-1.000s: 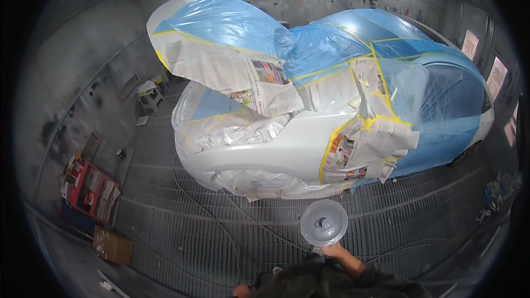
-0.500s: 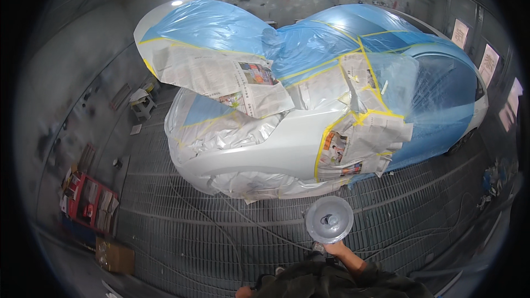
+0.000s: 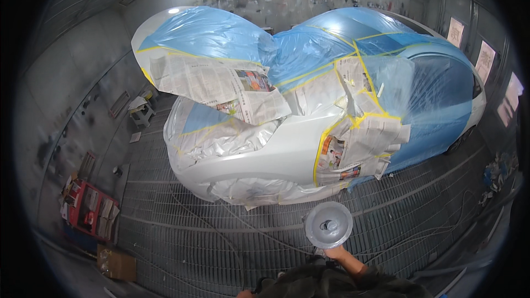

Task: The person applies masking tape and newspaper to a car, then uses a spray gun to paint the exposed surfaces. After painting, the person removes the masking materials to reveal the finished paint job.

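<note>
My right hand (image 3: pixel 334 253) is closed around a spray gun, which sits mostly hidden beneath its round, greyish translucent cup (image 3: pixel 329 225). The cup's top faces me, over the grated floor just short of the car. Only a sliver of my left hand (image 3: pixel 245 294) shows at the lower edge, its fingers out of sight. Beyond the cup stands a car with a bare, pale silver front fender (image 3: pixel 265 160). Blue plastic film (image 3: pixel 436 99), newspaper (image 3: pixel 364 138) and yellow tape cover much of the rest. The raised hood (image 3: pixel 144 33) is partly wrapped too.
Hoses (image 3: pixel 212 223) lie across the floor grating (image 3: pixel 182 232). At the left stand a red cart (image 3: pixel 91 209) with papers, a cardboard box (image 3: pixel 117 263) and a small stool (image 3: pixel 142 113). Crumpled plastic (image 3: pixel 498 172) lies by the right wall.
The view has tipped slightly, so the car and the spray gun sit a little lower. My right hand keeps its hold, and less of my left hand shows.
</note>
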`<state>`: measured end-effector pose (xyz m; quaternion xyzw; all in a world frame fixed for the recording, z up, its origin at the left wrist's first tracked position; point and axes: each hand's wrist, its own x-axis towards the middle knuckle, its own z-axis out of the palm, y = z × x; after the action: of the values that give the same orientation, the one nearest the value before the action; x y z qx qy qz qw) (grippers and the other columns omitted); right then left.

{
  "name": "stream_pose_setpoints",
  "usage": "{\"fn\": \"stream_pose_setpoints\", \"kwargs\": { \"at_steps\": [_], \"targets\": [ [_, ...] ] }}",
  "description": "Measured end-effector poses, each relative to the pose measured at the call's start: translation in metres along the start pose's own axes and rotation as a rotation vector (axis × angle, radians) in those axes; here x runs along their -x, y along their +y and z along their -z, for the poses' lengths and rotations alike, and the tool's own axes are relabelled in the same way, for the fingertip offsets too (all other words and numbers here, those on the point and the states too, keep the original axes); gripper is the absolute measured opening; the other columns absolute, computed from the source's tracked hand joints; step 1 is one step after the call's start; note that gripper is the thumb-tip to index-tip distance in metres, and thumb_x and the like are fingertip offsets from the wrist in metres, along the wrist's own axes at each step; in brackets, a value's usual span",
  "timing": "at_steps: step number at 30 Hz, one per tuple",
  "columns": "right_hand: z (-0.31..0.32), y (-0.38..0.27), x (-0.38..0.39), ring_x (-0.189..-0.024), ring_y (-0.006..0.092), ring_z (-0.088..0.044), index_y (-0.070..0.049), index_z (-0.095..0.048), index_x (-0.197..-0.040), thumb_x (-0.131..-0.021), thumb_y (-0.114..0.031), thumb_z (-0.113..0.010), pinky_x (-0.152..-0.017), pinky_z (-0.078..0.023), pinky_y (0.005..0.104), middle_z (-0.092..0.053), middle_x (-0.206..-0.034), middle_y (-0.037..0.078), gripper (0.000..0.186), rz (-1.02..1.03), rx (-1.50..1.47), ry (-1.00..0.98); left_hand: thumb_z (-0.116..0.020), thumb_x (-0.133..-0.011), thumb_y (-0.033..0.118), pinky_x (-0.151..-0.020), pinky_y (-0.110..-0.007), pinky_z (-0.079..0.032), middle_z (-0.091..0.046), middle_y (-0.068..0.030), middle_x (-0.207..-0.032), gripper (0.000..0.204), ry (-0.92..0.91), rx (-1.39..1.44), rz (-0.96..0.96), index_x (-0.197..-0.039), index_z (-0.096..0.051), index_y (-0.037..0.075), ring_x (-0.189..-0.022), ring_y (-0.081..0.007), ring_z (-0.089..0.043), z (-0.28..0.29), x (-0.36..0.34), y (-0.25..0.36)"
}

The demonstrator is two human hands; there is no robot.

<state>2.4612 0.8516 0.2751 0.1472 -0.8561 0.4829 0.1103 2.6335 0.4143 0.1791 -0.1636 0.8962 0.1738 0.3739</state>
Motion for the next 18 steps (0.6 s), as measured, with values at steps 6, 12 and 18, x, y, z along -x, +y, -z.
{"fn": "stream_pose_setpoints", "kwargs": {
  "at_steps": [6, 12, 18],
  "targets": [
    [-0.003, 0.001, -0.001, -0.099, 0.0275, -0.067, -0.003, -0.07, -0.103, -0.08, -0.007, -0.066, -0.088, -0.052, 0.0404, -0.071, -0.101, 0.013, 0.023, 0.015, -0.02, -0.106, -0.057, -0.095, 0.031, -0.072, -0.051, -0.051, -0.067, -0.0196, -0.088, 0.03, 0.054, 0.088, -0.08, -0.102, -0.07, 0.005, -0.083, -0.0382, -0.063, -0.002, 0.015, 0.001],
    [-0.002, -0.039, -0.021, -0.09, 0.0164, -0.064, 0.001, -0.061, -0.113, -0.093, -0.002, -0.055, -0.063, -0.056, 0.0305, -0.065, -0.1, 0.009, 0.02, -0.151, -0.316, -0.169, -0.061, -0.09, 0.046, -0.073, -0.049, -0.054, -0.07, -0.0109, -0.088, 0.043, 0.037, -0.072, 0.126, -0.114, -0.072, 0.011, -0.08, -0.0294, -0.064, -0.026, 0.01, -0.024],
    [-0.011, -0.128, -0.064, -0.087, 0.021, -0.065, 0.004, -0.06, -0.113, -0.088, 0.001, -0.059, -0.058, -0.059, 0.0332, -0.064, -0.101, 0.013, 0.025, -0.274, -0.706, 0.037, -0.057, -0.092, 0.026, -0.082, -0.052, -0.053, -0.07, -0.0188, -0.099, 0.029, -0.177, 0.219, -0.029, -0.101, -0.073, 0.004, -0.09, -0.0392, -0.065, -0.044, 0.01, -0.066]
  ]
}}
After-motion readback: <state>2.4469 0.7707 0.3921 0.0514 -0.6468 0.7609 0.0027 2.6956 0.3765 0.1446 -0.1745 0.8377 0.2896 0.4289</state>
